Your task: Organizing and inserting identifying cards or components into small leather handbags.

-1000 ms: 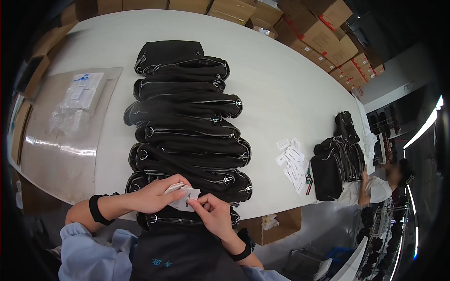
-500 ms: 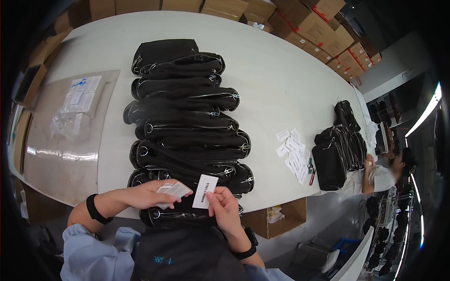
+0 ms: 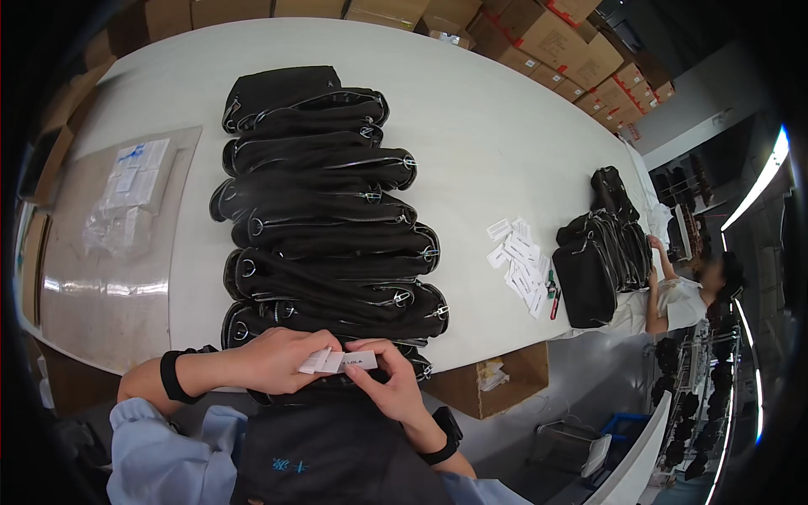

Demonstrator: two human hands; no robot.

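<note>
My left hand (image 3: 290, 360) is closed on a small stack of white cards (image 3: 321, 362). Between the thumb and fingers of my right hand (image 3: 389, 383) is one white printed card (image 3: 359, 359), its left end meeting the stack. Both hands are close together over the near end of a long row of black zippered bags (image 3: 328, 220). The bags lie overlapping on the white table (image 3: 471, 126), with silver zippers and metal rings showing. The nearest bags are partly hidden by my hands.
More white cards (image 3: 519, 268) lie scattered to the right, beside a red-and-black pen (image 3: 555, 304). Past them a co-worker (image 3: 677, 299) is at a second group of black bags (image 3: 587, 278). Left is a clear sheet (image 3: 109, 290) with plastic-wrapped packs. An open carton (image 3: 505, 389) stands below the table edge.
The single card in my right hand has tipped flatter and come left against the stack. My left hand has turned, its back now uppermost. The whole view has shifted slightly.
</note>
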